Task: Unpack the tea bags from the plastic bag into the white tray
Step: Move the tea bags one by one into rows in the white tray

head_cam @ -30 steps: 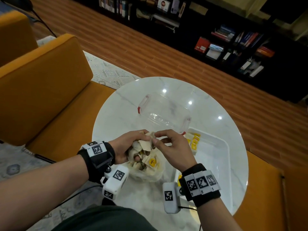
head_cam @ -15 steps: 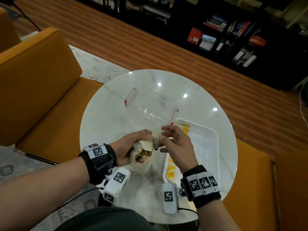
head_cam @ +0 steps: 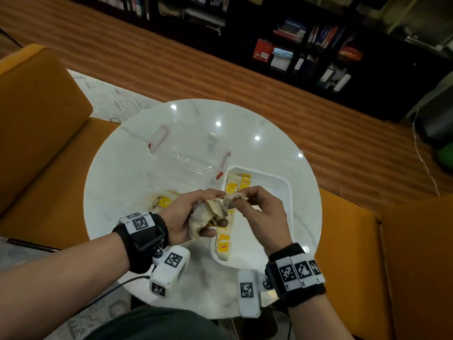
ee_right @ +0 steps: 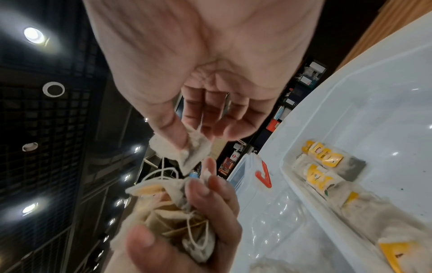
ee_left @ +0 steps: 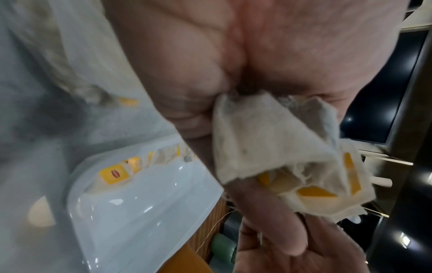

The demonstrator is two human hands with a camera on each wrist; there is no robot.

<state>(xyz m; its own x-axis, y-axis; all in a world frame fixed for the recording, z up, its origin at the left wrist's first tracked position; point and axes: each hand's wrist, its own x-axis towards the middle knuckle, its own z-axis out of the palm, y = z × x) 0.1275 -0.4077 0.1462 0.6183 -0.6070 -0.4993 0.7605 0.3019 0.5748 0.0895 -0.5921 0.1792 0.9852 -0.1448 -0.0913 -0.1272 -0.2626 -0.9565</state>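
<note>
Left hand (head_cam: 186,218) curled tight round a clump of tea bags (head_cam: 208,214), held above the near-left edge of the white tray (head_cam: 285,190); grip closed on the bundle, yellow tags showing through the paper (strings tangled among them in the right wrist view). Right hand (head_cam: 263,214) level with it and just to its right, thumb and forefinger pinching a single tea bag (head_cam: 232,201) at the top of the clump, still touching the rest; grip closed on that one bag. More tea bags lying inside the tray: a few at the far-left corner (head_cam: 239,184), a few along the near-left wall (head_cam: 224,244). Plastic bag (head_cam: 163,201) on the round marble worktop (head_cam: 269,148), left of the hands, something yellow inside. Clear container (head_cam: 188,153) with red clasps standing beyond, touching the tray's far-left corner.
</note>
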